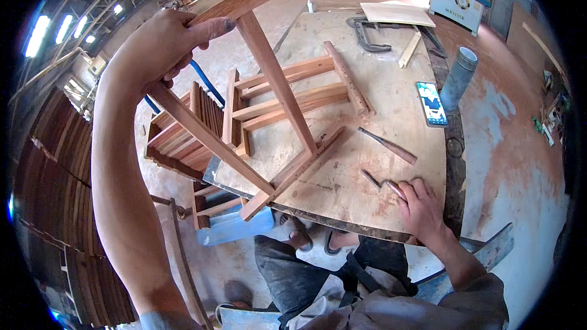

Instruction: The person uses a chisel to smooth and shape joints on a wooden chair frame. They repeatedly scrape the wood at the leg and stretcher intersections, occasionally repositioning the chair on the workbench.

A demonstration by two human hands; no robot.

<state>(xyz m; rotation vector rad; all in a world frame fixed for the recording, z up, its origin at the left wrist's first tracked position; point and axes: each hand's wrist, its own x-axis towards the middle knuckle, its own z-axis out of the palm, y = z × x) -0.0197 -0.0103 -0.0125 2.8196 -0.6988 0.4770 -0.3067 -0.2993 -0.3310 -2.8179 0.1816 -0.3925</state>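
My left hand (177, 40) is raised at the upper left, its fingers wrapped round the curved top rail of a wooden frame (273, 76). Two long bars run down from that rail to a bottom rail, which rests at an angle on the workbench's near left edge. At the near right of the bench, my right hand (422, 208) is closed round the wooden handle of a chisel (396, 190), with its dark metal blade pointing left. Just beyond lies a second chisel (388, 145) with a brown handle. Another slatted wooden frame (293, 95) lies behind the held one.
The plywood-topped workbench (330, 192) carries a phone (431, 104), a grey-blue cylinder (458, 78), a black clamp (369, 38) and a pale board (397, 14). Wooden pieces are stacked left (189, 125). A blue-white machine (455, 3) stands far right.
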